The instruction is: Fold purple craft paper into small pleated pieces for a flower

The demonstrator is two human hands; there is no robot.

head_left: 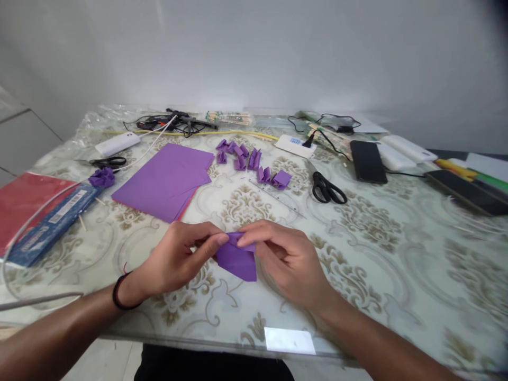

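Note:
Between my two hands is a small piece of purple paper, folded along its top edge. My left hand pinches its upper left corner between thumb and forefinger. On the other side, my right hand has its fingertips closed on the upper right edge. The paper's lower part hangs down over the patterned table. Beyond my hands lies a stack of purple paper sheets, with a red edge showing underneath. Several small folded purple paper pieces lie in a loose row to the right of the stack.
Black-handled scissors lie right of the folded pieces, near a clear ruler. A white power strip and a black phone are farther back. A red and blue packet, a crumpled purple piece and second scissors are at left.

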